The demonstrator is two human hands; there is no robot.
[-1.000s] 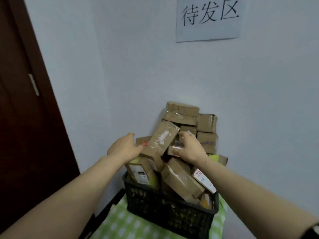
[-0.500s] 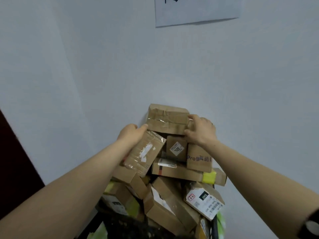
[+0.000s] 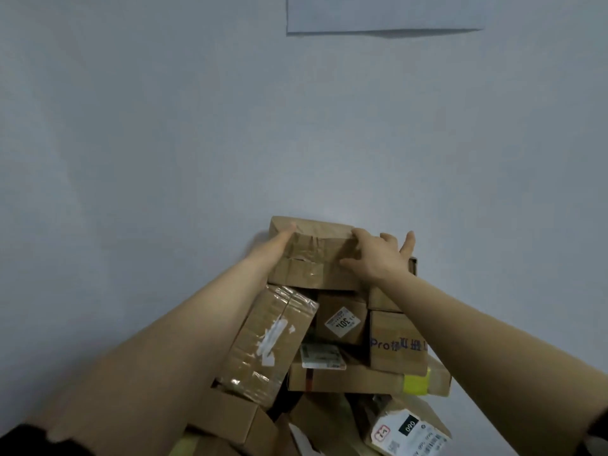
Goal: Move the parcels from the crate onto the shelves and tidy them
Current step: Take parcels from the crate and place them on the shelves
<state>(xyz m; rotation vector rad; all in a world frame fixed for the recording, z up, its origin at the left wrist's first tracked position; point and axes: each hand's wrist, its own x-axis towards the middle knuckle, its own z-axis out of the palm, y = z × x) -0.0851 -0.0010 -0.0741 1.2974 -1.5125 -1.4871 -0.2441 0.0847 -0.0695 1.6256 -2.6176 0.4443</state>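
Note:
A pile of brown cardboard parcels leans against the pale wall; the crate under it is out of view. The top parcel (image 3: 316, 258), wrinkled and taped, lies across the pile. My left hand (image 3: 276, 246) presses against its left end. My right hand (image 3: 378, 258) lies on its right end with fingers spread and the thumb on the front face. Below it are a tilted taped parcel (image 3: 269, 340), a small box with a diamond label (image 3: 342, 320) and a box printed "Pro" (image 3: 394, 347).
A long box with yellow tape (image 3: 362, 380) and a parcel with a white shipping label (image 3: 404, 429) sit lower in the pile. The bottom edge of a paper sign (image 3: 385, 14) hangs on the wall above. The wall stands right behind the parcels.
My view has moved closer and tilted down; the door and crate have left the frame. Both hands rose from lower parcels to the ends of the top parcel.

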